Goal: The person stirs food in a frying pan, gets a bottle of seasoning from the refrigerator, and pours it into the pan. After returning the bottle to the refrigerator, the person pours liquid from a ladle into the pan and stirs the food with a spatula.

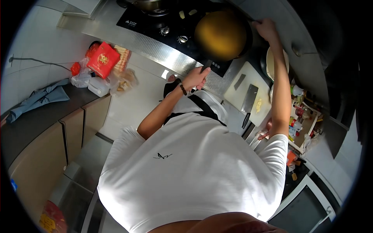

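Note:
A dark pan handle [206, 65] is gripped by my left hand [195, 79], whose fingers wrap round its near end. The handle leads to a round frying pan [248, 39] over the right part of the black gas stove [155, 27]. A yellow-brown round area [221, 35] fills most of the pan and is blurred, so its contents cannot be made out. My right hand [266, 30] is stretched out beyond the pan's right side, by the grey wall. Its fingers are curled, and what they hold, if anything, is hidden.
Right of the stove, a white cutting board [237, 87] bears a cleaver [249, 99] and chopped pale pieces [258, 105]. A pot [151, 5] stands at the back left. Bottles fill a rack [297, 124] at the right. Bags and a red box [103, 59] sit left.

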A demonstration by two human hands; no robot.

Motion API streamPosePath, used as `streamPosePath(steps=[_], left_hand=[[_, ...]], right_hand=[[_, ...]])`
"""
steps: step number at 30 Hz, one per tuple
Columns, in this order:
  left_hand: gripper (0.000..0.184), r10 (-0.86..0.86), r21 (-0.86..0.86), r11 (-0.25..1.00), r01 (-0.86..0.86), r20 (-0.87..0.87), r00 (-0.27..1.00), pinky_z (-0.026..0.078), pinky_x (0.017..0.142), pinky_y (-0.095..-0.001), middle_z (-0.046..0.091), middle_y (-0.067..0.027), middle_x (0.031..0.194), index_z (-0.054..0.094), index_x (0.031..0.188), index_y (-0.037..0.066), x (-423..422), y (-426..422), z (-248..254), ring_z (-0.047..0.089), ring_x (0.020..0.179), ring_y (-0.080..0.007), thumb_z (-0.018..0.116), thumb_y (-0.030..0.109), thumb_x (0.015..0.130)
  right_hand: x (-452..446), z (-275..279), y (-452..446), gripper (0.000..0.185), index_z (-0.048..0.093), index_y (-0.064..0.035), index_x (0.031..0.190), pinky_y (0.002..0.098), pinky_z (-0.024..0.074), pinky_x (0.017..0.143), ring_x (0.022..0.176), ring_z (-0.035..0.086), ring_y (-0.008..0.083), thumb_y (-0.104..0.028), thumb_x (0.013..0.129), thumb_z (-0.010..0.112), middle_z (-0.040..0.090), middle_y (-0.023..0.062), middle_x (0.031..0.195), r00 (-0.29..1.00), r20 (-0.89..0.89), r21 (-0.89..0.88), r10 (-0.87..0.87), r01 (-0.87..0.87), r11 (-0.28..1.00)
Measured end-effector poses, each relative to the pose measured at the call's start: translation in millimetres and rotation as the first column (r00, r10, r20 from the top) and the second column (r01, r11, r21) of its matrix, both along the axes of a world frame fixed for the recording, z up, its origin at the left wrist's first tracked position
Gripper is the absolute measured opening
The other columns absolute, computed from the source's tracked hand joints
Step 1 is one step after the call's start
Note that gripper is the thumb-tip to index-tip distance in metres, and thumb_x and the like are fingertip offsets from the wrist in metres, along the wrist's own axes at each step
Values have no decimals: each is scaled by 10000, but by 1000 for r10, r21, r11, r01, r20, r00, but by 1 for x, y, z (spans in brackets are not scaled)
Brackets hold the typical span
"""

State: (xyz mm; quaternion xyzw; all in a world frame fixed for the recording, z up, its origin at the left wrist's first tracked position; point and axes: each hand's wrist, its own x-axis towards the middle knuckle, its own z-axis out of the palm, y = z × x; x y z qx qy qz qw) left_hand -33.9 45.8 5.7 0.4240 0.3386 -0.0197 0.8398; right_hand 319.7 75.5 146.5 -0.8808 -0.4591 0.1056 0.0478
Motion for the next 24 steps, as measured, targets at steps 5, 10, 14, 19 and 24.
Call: streamPosePath(steps=[5,10,14,19,24], left_hand=[[395,-4,6,1000,4,-14,1000,381,370,-267,483,-24,640,504,854,35,0,2,3,437,416,-105,504,399,1008],[394,-10,51,999,13,-53,999,361,366,-251,476,-14,636,493,819,56,-1,4,11,427,426,-92,512,404,1003],[405,-19,44,999,22,-60,998,345,361,-235,469,0,636,474,790,72,-3,5,12,417,437,-75,519,415,1001],[403,-25,48,998,28,-62,998,339,363,-233,462,4,638,470,787,78,-3,5,10,414,442,-72,520,416,1000],[394,-9,14,1000,9,-52,999,324,365,-229,454,8,649,465,790,87,-3,4,8,403,453,-65,525,416,999]], right_hand=[[-34,-4,-34,308,673,0,1126,453,535,742,846,672,398,-217,912,631,680,249,876,889,200,6,413,-423,906],[-76,46,-83,270,637,-29,1177,457,503,651,767,648,403,-101,918,608,651,241,825,856,107,-10,506,-508,861],[-76,71,-110,274,629,-42,1168,462,476,623,708,622,391,-102,901,628,624,202,750,823,161,-20,544,-549,836],[-86,98,-131,252,637,-60,1143,449,466,610,674,601,376,-117,897,635,589,186,694,856,172,-10,488,-494,869],[-99,98,-139,263,635,-66,1146,461,481,621,687,622,387,-130,891,645,617,200,723,861,129,-131,491,-476,869]])
